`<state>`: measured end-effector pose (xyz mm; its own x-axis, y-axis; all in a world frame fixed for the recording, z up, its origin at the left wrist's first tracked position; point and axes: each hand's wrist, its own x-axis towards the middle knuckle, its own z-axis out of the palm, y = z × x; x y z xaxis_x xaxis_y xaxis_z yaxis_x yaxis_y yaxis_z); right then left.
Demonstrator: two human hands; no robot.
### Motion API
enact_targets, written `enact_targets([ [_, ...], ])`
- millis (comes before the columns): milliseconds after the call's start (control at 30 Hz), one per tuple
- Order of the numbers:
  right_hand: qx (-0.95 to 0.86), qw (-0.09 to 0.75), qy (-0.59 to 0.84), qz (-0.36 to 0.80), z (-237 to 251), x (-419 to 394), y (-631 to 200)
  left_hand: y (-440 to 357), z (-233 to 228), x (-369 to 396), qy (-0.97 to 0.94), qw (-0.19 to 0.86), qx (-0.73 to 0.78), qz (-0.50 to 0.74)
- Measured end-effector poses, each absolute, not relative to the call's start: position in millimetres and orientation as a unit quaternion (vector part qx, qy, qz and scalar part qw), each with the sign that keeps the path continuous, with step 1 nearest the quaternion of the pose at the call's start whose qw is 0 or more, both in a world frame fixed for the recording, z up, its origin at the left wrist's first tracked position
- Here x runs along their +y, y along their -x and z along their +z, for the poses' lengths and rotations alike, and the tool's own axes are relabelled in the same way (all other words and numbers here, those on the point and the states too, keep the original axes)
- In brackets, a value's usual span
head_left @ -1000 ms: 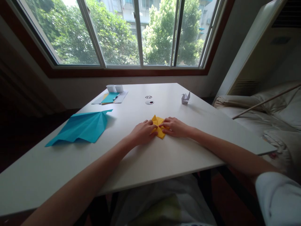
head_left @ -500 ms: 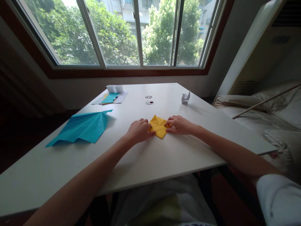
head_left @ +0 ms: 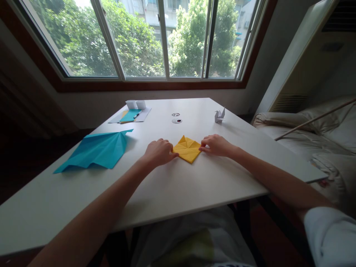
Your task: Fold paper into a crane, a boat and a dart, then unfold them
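Note:
A folded piece of yellow origami paper [head_left: 189,151] lies on the white table [head_left: 178,185] between my hands, with a pointed flap standing up at its far edge and creases across its upper part. My left hand [head_left: 159,152] pinches its left corner, thumb stretched along the near side. At the opposite corner, my right hand [head_left: 216,145] has thumb and fingers closed on the paper's edge. Most of the left fingertips are hidden behind the hand.
Large creased turquoise paper [head_left: 97,152] spreads on the table's left. Behind it are stacked coloured sheets [head_left: 130,115], a pen [head_left: 137,115] and white folded paper boxes [head_left: 135,104]. A white paper crane [head_left: 219,116] stands far right. Round cable holes [head_left: 177,121] sit mid-table.
Both hands have moved outward from the middle of the yellow paper to its left and right corners. More of the paper shows, its side corners now spread wider.

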<state>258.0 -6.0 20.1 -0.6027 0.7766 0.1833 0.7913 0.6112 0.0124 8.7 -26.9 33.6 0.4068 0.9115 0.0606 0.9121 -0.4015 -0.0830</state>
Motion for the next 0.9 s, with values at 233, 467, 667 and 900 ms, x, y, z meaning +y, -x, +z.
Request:
enact_targets([
  [233,-0.882,0.097,0.461,-0.012,10.2,-1.8,-255.8,-1.3,27.1,-16.6,0.816,-0.014,-0.578,-0.024],
  [467,-0.882,0.111,0.457,0.012,7.3,1.4,-258.1,0.9,17.4,-5.1,0.797,-0.118,-0.581,-0.115],
  [667,-0.885,0.121,0.450,0.021,5.7,3.3,-259.1,1.4,9.3,2.2,0.705,-0.284,-0.607,-0.232],
  [900,-0.886,0.132,0.444,0.033,4.8,4.8,-259.9,-1.8,4.5,2.2,0.642,-0.424,-0.556,-0.316],
])
